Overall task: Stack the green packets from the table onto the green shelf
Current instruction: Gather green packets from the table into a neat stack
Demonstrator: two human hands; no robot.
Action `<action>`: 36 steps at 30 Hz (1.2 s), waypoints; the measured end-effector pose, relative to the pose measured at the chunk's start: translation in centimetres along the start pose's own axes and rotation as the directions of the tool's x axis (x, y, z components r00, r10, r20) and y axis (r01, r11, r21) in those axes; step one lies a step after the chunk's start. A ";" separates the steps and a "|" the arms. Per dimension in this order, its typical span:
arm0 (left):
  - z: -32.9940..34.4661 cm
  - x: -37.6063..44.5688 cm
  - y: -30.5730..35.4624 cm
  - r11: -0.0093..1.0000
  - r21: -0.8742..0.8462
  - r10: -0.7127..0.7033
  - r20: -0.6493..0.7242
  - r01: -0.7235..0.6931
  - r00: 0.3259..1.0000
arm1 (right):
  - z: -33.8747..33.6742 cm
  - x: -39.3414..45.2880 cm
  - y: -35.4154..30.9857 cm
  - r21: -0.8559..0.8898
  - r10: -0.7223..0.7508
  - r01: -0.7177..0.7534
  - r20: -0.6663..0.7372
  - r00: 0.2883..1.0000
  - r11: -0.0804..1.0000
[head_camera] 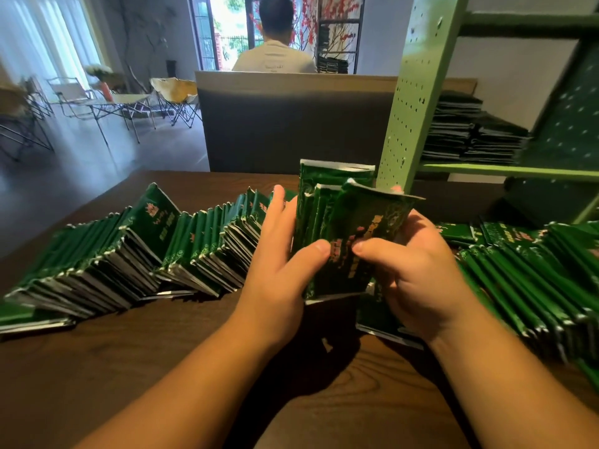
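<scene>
- Both hands, the left hand (282,254) and right hand (418,267), clamp an uneven bundle of green packets (350,231) upright at centre frame, thumbs pressing its front.
- Loose rows of packets (136,251) lean domino-style across the counter (162,367); a nudge could topple them.
- The misaligned bundle may splay or slip on its way to the green shelf (505,170), right of frame, already part-stacked.

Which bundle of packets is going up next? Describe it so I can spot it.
Start at the brown table, where green packets lie fanned in rows to the left and right. Between those rows, near the green shelf upright, one bundle stands on end. Unlike the leaning rows, it is gripped by the left hand and right hand.
</scene>
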State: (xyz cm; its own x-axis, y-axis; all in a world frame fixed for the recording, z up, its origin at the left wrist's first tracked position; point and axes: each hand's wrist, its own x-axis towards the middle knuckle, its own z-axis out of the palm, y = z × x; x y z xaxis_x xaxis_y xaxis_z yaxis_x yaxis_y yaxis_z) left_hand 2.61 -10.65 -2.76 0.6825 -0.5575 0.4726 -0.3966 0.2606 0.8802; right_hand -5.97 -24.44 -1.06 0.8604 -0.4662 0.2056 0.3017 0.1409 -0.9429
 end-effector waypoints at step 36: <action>0.3 -6.9 5.1 0.971 0.081 -0.233 0.118 0.225 0.965 | 1.0 -9.4 -2.5 -0.543 -0.031 0.023 -0.006 0.999 0.840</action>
State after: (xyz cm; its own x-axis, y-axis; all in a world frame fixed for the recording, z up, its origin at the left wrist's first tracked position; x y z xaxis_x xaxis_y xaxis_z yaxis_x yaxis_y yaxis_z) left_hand -4.31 -5.67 -1.54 0.6790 -0.6918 0.2457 -0.2815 0.0637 0.9574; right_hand -14.45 -19.55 -0.39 0.8479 -0.4759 0.2334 0.0502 -0.3662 -0.9292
